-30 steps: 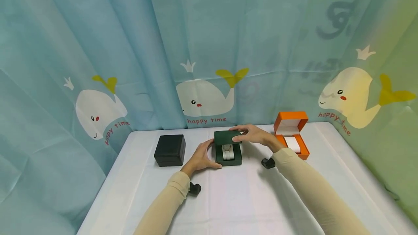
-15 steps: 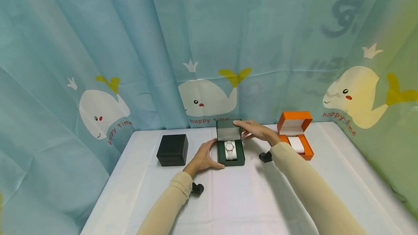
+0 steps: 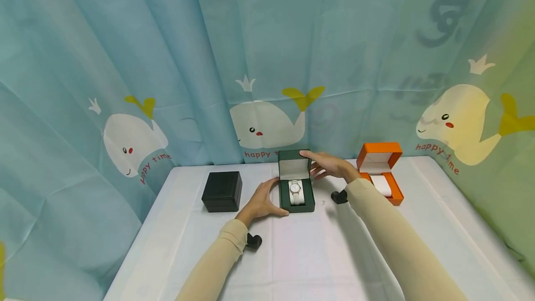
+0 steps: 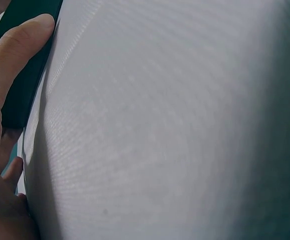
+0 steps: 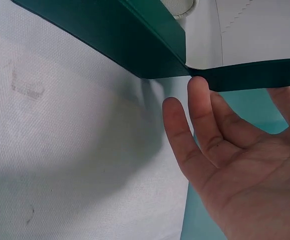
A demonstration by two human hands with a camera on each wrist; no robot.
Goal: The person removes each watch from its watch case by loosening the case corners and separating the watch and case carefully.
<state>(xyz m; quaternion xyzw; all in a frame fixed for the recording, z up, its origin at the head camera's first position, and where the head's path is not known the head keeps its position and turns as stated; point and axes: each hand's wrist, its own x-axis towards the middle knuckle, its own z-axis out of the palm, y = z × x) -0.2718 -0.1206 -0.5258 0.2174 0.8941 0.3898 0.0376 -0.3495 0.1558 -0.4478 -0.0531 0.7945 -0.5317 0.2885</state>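
Note:
In the head view, a green watch box (image 3: pixel 310 199) stands with its lid (image 3: pixel 288 155) raised, pale lining facing forward. A wristwatch (image 3: pixel 295 187) with a white strap lies on the white cushion inside. My left hand (image 3: pixel 260 202) grips the base from the left, thumb at the front corner, fingers toward the back. The left wrist view shows that thumb (image 4: pixel 27 37) against the green wall. My right hand (image 3: pixel 330 164) holds the lid at its upper right, one fingertip over the top edge. In the right wrist view, other fingers (image 5: pixel 199 110) extend by the hinge corner.
A closed black box (image 3: pixel 221 192) stands to the left. On the right, an orange watch box (image 3: pixel 379 148) stands with its lid up and a white cushion (image 3: pixel 381 186) inside. A whale-print curtain (image 3: pixel 267 36) hangs behind the white table (image 3: pixel 292 259).
The green lid has swung from partly raised to upright, uncovering the watch fully. My right hand has risen slightly with it. My left hand has kept its place on the base.

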